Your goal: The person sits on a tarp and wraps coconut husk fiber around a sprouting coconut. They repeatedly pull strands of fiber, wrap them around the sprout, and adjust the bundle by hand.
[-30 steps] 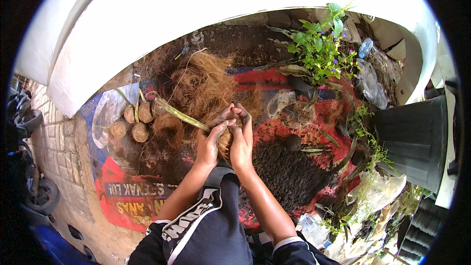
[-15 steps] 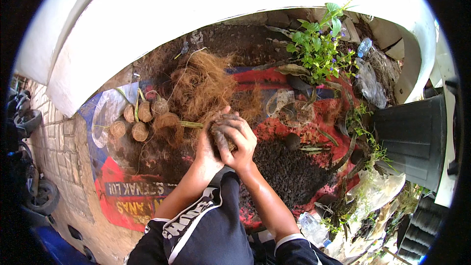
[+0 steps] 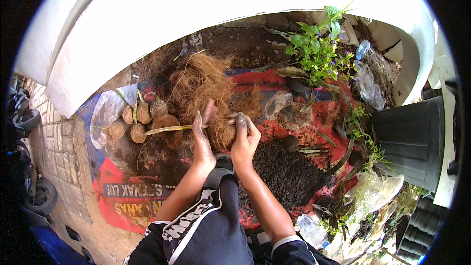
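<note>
One ball (image 3: 222,135) of brown fibre is being held above the mat (image 3: 113,172), between the hands and just on the person's side of the fibre heap (image 3: 203,81). Its right side is being cupped by the right hand (image 3: 244,142), with fingers bent. The left hand (image 3: 202,145) is being held wide, fingers straight, palm facing the ball; whether contact is being made there cannot be told.

Risk, as judged: no cord is being seen around the ball, so fibre could be shed or the shape lost if pressure is being applied unevenly. The leaf (image 3: 169,128) could be creased or pulled loose if it is being caught by the left hand.

Orientation: the leaf is pointing left, its tip being directed toward five bound balls (image 3: 138,133). Its long axis is running nearly level across the view, dipping slightly toward the tip.
</note>
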The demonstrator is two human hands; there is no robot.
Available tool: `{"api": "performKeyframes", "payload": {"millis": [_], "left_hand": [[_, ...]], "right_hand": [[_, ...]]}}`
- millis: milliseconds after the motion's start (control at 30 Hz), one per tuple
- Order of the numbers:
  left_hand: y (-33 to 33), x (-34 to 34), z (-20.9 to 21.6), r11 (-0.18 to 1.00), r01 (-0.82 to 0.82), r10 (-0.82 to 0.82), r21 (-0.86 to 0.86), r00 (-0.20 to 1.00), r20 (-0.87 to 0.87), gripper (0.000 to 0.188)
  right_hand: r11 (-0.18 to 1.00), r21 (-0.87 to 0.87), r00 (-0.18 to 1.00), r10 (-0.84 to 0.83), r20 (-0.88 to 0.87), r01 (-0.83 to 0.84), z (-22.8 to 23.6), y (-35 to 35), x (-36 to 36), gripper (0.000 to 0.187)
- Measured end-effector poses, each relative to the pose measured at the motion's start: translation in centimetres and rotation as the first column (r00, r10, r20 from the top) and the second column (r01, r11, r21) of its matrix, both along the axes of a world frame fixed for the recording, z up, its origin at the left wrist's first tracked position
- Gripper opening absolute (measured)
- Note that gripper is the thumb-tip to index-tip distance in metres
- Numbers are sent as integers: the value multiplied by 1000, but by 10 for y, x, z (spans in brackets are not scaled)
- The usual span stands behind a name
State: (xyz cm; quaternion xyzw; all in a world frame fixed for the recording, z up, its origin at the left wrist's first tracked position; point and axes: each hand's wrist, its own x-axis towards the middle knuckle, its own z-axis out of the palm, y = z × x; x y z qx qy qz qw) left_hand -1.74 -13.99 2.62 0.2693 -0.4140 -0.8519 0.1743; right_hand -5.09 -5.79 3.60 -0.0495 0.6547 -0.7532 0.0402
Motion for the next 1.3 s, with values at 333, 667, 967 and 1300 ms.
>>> {"api": "performKeyframes", "payload": {"millis": [333, 667, 967, 1300], "left_hand": [[-3, 6, -22, 959, -142, 116, 244, 986, 120, 29], [-5, 18, -39, 674, 117, 20, 729, 984, -176, 51], [-8, 23, -54, 708, 188, -26, 680, 970, -241, 44], [4, 15, -33, 960, 94, -41, 262, 979, -201, 42]], "right_hand": [[910, -404, 866, 278, 416, -98, -9, -1, 0, 37], [923, 23, 878, 374, -298, -385, -23, 5, -9, 81], [880, 458, 637, 424, -644, -123, -16, 8, -9, 42], [789, 615, 830, 349, -435, -9, 1, 0, 6, 58]]}}
